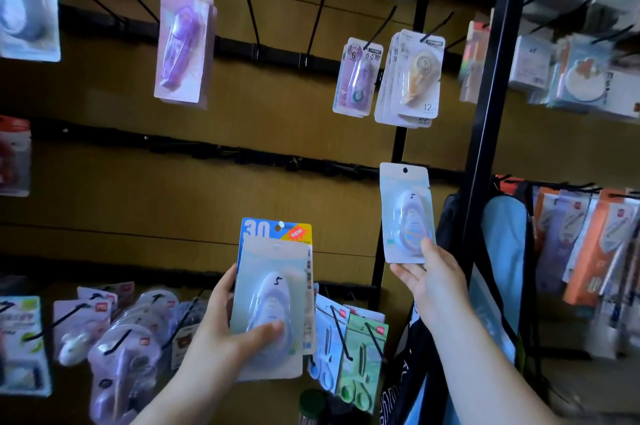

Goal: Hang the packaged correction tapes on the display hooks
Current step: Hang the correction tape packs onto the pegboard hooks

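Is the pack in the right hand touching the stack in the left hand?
Apart. The head view shows brown wall between the single pack in the right hand and the stack.

Three held packs [406,216], two hands [221,331]

Motion is blurring the far-right boxed goods [568,68]; the left edge is cutting off a blister pack [27,2].

A pale blue packaged correction tape [406,213] stands upright, held by its bottom edge below the bare hooks [317,21]. Lower left, a stack of packs [273,300] is held upright, a similar pale one in front.
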`<state>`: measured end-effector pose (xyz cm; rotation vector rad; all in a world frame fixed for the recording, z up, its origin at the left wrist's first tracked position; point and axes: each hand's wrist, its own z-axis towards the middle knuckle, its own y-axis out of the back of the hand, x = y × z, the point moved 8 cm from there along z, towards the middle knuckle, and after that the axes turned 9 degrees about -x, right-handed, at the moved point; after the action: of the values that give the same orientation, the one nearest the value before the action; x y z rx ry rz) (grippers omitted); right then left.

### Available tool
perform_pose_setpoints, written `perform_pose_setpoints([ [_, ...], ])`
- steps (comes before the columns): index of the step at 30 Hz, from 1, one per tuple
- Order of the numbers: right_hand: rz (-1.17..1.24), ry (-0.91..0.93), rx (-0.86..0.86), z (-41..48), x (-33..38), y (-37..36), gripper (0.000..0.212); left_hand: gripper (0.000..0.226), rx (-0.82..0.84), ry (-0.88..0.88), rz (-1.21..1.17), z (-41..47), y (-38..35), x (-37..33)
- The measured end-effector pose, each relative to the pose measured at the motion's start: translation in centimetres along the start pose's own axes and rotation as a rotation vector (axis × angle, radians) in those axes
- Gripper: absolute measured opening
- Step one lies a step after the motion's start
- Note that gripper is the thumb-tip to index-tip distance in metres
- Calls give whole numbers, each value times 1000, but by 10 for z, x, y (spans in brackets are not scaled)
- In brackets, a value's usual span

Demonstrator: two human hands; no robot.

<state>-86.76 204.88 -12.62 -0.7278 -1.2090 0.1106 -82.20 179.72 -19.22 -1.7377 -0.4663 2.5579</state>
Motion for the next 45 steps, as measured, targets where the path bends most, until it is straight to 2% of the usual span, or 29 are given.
perform_pose_setpoints([
  [4, -93, 14, 29, -1, -7, 2, 20, 87, -14, 10, -4, 0, 0, 0],
  [7, -105, 35, 52, -1, -15, 7, 8, 87, -24, 4, 22, 0, 1, -1],
  [12, -83, 127, 87, -2, -2, -1, 19, 89, -35, 6, 35, 1, 4, 0],
  [16, -60, 157, 28, 4, 12, -3, 29, 90, -32, 10, 39, 2, 5, 3],
  [20, -115, 114, -9, 8, 8, 2, 11, 84, -27, 20, 45, 2, 5, 7],
  [24, -151, 62, -8, 10, 0, -3, 12, 90, -14, 11, 45, 1, 5, 6],
  [30, -302, 42, -89, 35, -4, -16, 31, 102, 0, -5, 49, 2, 7, 4],
  [35, -407, 48, -142, 54, -10, -22, 32, 93, -26, -25, 46, 3, 14, 1],
  [41, -437, 64, -236, 35, -37, -11, 48, 92, -37, -36, 20, 4, 17, -1],
  [43, -483, 49, -163, 16, -49, -13, 35, 91, -23, -27, 0, 4, 14, 2],
  [45, -598, -9, 23, -10, -64, -23, 13, 95, -3, -19, -17, 4, 10, 4],
])
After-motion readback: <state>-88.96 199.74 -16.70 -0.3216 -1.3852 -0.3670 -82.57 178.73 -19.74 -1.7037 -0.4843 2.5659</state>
